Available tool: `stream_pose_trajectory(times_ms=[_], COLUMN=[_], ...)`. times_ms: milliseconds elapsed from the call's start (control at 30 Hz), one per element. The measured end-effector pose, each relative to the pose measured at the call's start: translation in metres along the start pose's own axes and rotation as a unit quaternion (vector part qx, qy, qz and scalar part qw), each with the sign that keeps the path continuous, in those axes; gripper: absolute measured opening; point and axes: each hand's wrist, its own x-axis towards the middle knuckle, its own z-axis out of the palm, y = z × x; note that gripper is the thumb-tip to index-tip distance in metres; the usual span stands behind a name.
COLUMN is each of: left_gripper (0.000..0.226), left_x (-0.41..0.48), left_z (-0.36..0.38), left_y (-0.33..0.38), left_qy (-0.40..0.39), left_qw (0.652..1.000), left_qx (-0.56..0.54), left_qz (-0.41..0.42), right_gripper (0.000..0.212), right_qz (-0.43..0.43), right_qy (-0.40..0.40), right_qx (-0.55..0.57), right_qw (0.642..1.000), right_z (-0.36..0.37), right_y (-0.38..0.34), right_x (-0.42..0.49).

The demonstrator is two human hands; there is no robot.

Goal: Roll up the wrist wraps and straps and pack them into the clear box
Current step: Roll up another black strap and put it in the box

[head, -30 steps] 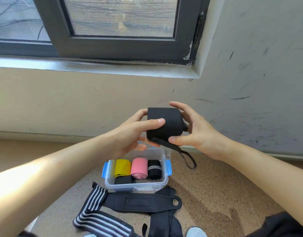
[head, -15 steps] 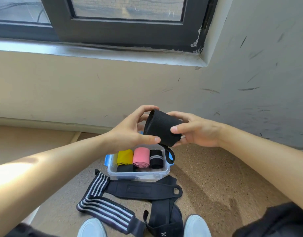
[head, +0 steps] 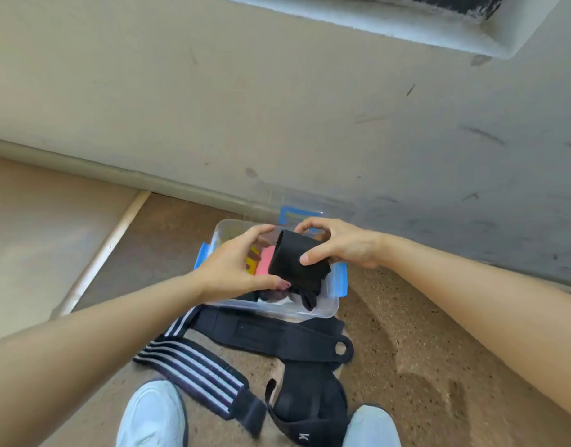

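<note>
A clear plastic box with blue latches [head: 323, 309] is seen on the speckled brown floor [head: 423, 350], directly beneath the fingers. A rolled black fabric wrist wrap [head: 297, 264] is gripped over the box between the left hand [head: 232, 269] and right hand [head: 339, 241], fingers closed around it.
</note>
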Motion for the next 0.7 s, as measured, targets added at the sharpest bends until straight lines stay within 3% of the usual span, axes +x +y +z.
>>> stream_pose_trajectory(times_ms=[67, 167, 233, 467, 533, 633, 700], left_gripper=[0.093, 0.079, 0.076, 0.067, 0.067, 0.067, 0.067], left_x=[-0.005, -0.014, -0.019, -0.021, -0.021, -0.021, -0.021], left_z=[0.015, 0.031, 0.038, 0.054, 0.056, 0.056, 0.057], left_y=[-0.035, -0.075, -0.091, -0.107, -0.107, -0.108, -0.108], left_qy=[0.006, 0.019, 0.021, 0.045, 0.053, 0.056, 0.057], left_qw=[0.994, 0.953, 0.932, 0.905, 0.903, 0.902, 0.901], left_qx=[0.105, 0.299, 0.358, 0.415, 0.418, 0.42, 0.422], left_qz=[-0.007, 0.037, 0.054, 0.083, 0.084, 0.086, 0.085], right_gripper=[0.055, 0.052, 0.057, 0.068, 0.059, 0.037, 0.041], right_qz=[0.017, 0.038, 0.033, -0.052, -0.086, -0.107, -0.118], right_qy=[-0.02, -0.05, -0.06, -0.032, -0.016, -0.009, -0.02], right_qx=[-0.031, -0.074, -0.117, -0.284, -0.328, -0.313, -0.331], right_qw=[0.999, 0.995, 0.991, 0.957, 0.941, 0.944, 0.936], right_z=[0.003, 0.01, 0.018, 0.049, 0.049, 0.036, 0.034], right_y=[0.023, 0.048, 0.062, 0.091, 0.093, 0.089, 0.085], right_x=[0.02, 0.048, 0.063, 0.081, 0.083, 0.085, 0.084])
